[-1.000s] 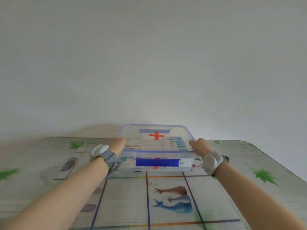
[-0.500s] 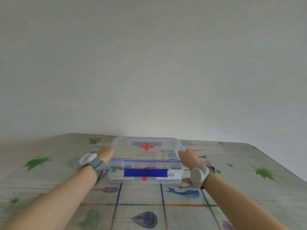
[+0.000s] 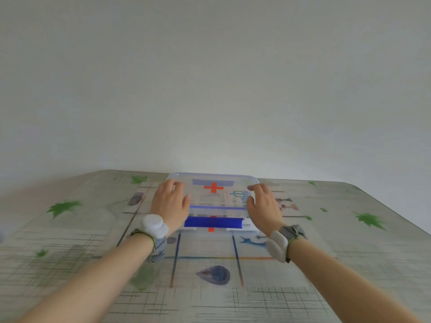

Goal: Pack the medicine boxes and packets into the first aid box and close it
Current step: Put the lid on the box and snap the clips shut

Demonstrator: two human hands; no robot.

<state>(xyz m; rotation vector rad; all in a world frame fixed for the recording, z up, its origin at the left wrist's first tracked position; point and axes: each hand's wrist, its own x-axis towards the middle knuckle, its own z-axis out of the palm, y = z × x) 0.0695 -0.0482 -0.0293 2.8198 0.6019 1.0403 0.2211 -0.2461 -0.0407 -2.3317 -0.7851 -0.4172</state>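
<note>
While the first aid box (image 3: 217, 212) sat lid-on near the table's (image 3: 70, 252) far edge, L hand (image 3: 171, 203) & R hand (image 3: 264, 208) lay open over its ends, gripping nothing. Best move, prob.: press both sides evenly so lid (image 3: 213, 183) seats square.

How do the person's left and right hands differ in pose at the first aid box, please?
The left hand is palm down, its back to the camera, over the left end of the first aid box; the right hand is turned more edge-on at the right end. The left wrist device faces up; the right wrist device faces sideways. Both hands are open, fingers pointing away.
</note>
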